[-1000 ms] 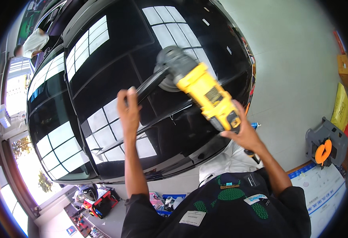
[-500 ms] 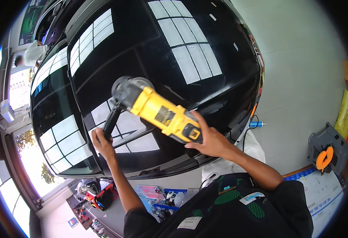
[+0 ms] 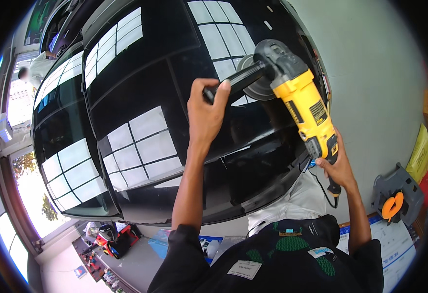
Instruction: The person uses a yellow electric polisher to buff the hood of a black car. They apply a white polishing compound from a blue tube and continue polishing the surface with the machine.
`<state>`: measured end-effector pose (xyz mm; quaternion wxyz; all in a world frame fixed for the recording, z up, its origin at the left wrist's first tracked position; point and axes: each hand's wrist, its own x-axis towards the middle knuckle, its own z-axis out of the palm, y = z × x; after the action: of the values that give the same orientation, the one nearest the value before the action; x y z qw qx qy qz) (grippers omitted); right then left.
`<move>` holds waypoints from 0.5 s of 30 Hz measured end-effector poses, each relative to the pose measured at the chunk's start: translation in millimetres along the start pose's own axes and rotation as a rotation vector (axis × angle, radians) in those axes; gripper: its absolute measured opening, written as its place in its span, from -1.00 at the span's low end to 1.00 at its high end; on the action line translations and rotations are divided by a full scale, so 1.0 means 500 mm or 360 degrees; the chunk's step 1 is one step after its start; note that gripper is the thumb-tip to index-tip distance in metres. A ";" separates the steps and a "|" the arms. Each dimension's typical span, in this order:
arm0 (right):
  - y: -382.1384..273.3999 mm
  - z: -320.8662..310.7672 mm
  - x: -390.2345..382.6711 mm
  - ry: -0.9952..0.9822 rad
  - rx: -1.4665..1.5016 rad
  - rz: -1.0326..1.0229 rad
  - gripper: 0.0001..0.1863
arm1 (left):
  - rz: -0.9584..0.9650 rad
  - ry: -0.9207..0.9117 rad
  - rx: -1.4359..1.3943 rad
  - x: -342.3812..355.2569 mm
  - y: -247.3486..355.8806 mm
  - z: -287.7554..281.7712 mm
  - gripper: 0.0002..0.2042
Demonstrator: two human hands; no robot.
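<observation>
Yellow polisher (image 3: 305, 105): swung rightward over the black hood (image 3: 175, 93), shifting work there.
Left hand (image 3: 208, 111): clamped the side handle (image 3: 245, 76).
Right hand (image 3: 339, 166): wrapped around the rear grip (image 3: 327, 150).

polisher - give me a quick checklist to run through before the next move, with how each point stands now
1. Left hand on the handle: ok, closed around its outer end.
2. Right hand on the polisher: ok, holding its rear end.
3. Cord away from the pad: ok, it loops below the right hand.
4. Pad flat on the black car: cannot tell, the contact is hidden.
5. Pad stopped: cannot tell from this view.
6. Other person away from the polisher: ok, beyond the car's far side.
</observation>
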<state>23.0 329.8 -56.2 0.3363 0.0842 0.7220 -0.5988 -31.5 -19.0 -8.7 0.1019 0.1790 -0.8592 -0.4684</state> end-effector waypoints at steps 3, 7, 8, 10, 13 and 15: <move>0.006 0.065 0.002 -0.0087 0.0082 -0.0193 0.16 | 0.0101 0.0242 0.0073 -0.021 -0.063 -0.077 -0.73; -0.037 0.176 0.014 -0.0315 -0.0077 -0.0323 0.19 | -0.0150 0.0566 -0.0162 -0.090 -0.108 -0.220 -0.79; -0.053 0.200 0.017 -0.0396 -0.0195 -0.0275 0.19 | -0.0101 0.0701 -0.0277 -0.105 -0.131 -0.252 -0.80; -0.090 0.246 0.029 -0.0594 -0.0328 -0.0268 0.18 | -0.0112 0.0934 -0.0448 -0.140 -0.144 -0.307 -0.77; -0.120 0.309 0.048 -0.0823 -0.0404 -0.0305 0.18 | -0.0056 0.1201 -0.0851 -0.167 -0.182 -0.368 -0.67; -0.145 0.339 0.067 -0.0909 -0.0437 -0.0325 0.17 | -0.0011 0.1116 -0.1322 -0.168 -0.213 -0.415 -0.60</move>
<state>24.9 144.9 -26.7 0.4714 -0.2060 0.6772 -0.5261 139.2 -197.4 13.5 0.4431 0.2720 -0.5156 -0.6811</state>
